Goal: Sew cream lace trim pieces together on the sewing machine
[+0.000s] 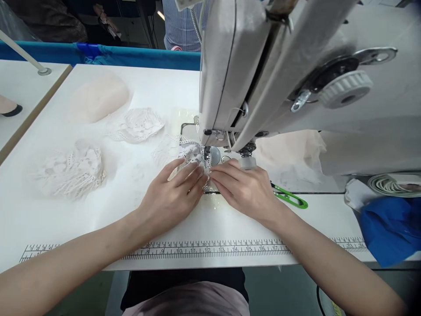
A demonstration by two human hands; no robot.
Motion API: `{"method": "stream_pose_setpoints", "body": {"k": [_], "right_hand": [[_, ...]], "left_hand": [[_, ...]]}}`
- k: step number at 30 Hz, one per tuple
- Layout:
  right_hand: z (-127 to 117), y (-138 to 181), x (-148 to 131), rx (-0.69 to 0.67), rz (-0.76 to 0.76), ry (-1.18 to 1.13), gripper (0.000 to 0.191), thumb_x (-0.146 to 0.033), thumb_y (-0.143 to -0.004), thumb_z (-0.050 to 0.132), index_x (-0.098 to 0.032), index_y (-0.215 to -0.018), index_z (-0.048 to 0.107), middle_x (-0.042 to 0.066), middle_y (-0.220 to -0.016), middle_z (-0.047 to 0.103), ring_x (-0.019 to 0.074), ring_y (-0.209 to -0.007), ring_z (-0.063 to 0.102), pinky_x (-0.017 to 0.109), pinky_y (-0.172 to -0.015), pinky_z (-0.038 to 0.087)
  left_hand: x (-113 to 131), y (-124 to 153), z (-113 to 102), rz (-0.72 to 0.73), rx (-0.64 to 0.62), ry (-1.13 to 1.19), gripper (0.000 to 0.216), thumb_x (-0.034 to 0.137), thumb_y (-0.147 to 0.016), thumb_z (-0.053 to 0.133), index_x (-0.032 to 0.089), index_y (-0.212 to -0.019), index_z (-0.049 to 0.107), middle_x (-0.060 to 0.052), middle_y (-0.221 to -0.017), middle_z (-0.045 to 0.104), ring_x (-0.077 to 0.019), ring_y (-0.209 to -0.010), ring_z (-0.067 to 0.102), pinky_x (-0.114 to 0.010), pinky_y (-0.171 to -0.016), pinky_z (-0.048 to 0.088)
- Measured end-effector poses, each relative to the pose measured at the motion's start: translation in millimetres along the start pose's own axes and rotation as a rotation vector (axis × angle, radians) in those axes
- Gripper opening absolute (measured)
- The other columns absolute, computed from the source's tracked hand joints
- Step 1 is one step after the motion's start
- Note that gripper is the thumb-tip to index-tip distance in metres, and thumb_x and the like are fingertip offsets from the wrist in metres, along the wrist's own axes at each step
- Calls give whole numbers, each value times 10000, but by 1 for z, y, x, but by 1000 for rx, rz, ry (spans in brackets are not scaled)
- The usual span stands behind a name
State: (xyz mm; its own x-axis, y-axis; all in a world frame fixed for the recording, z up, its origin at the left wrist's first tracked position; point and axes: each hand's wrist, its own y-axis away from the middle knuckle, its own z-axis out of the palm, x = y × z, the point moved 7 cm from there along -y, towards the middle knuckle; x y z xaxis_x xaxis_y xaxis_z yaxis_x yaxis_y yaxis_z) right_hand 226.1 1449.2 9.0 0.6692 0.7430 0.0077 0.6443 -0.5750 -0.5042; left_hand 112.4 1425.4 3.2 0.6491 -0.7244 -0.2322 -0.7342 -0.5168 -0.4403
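A small piece of white lace [192, 152] lies under the presser foot [207, 153] of a grey sewing machine [296, 74]. My left hand [173, 195] rests on the table with its fingers pressed together on the lace's near edge. My right hand [245, 186] comes in from the right, fingertips pinching the same lace edge just in front of the needle. The two hands' fingertips meet at the lace.
Piles of white lace pieces [74, 169] [138, 125] and a cream padded piece [98, 98] lie on the white table [66, 219] to the left. Green thread snips [291, 198] sit right of my right hand. Blue cloth [388, 228] lies far right. A printed ruler [210, 249] runs along the front edge.
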Motion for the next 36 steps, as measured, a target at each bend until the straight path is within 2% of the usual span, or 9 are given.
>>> {"method": "stream_pose_setpoints", "body": {"k": [11,15,17,20,23,26,30,33,36], "right_hand": [[3,1,0,38,-24,42,156,-94,-894,588,-183,-841,705,-22,-867,757,109,-751,637,273,-563,373],[3,0,2,56,0,58,168,-112,-911,576,-190,-865,717,-25,-813,750,98,-693,619,267,-544,359],[0,-1,5,106,35,73,180,-138,-931,566,-192,-874,727,-27,-771,742,89,-646,597,259,-538,355],[-3,-3,8,182,95,140,237,-203,-970,531,-212,-863,742,-26,-713,722,76,-564,544,246,-515,339],[2,-6,14,154,174,178,307,-278,-1003,478,-240,-867,751,-29,-657,691,66,-494,480,243,-488,306],[7,-8,20,115,234,140,340,-316,-1011,454,-234,-864,750,-28,-608,657,69,-468,442,253,-476,279],[6,-7,25,164,245,103,326,-319,-1004,458,-217,-880,742,-27,-541,602,86,-489,450,253,-494,282],[4,-5,25,204,225,105,307,-297,-983,471,-207,-863,739,-29,-536,590,88,-473,420,253,-491,279],[3,-3,25,226,217,97,286,-222,-937,473,-199,-830,737,-37,-528,571,80,-436,348,252,-479,269]], "left_hand": [[-3,0,-5,-41,14,129,252,84,-906,577,156,-1140,638,-96,-1120,727,-253,-1101,668,-480,-1001,480],[-8,-3,-2,-84,21,177,240,126,-919,566,141,-1149,636,-86,-1114,731,-242,-1006,691,-469,-963,475],[-17,-8,5,-150,-10,224,233,193,-932,564,145,-1145,645,-74,-1090,733,-237,-956,683,-448,-912,486],[-38,-15,24,-317,-126,396,216,266,-932,568,165,-1085,681,-74,-1074,714,-249,-964,649,-424,-870,476],[-55,-20,37,-443,-195,636,198,253,-922,550,182,-1010,712,-61,-1070,695,-228,-943,641,-375,-834,472],[-66,-23,40,-523,-192,823,216,253,-916,523,198,-974,724,-39,-1038,692,-199,-900,639,-318,-784,469],[-76,-21,43,-696,-198,997,252,328,-929,501,193,-943,713,-39,-1001,696,-213,-931,634,-319,-807,464],[-79,-17,47,-786,-223,1051,283,385,-924,504,178,-887,694,-44,-918,693,-224,-906,632,-337,-806,466],[-81,-16,50,-808,-228,1060,282,398,-912,511,183,-845,680,-41,-907,687,-226,-903,622,-344,-823,469]]}}
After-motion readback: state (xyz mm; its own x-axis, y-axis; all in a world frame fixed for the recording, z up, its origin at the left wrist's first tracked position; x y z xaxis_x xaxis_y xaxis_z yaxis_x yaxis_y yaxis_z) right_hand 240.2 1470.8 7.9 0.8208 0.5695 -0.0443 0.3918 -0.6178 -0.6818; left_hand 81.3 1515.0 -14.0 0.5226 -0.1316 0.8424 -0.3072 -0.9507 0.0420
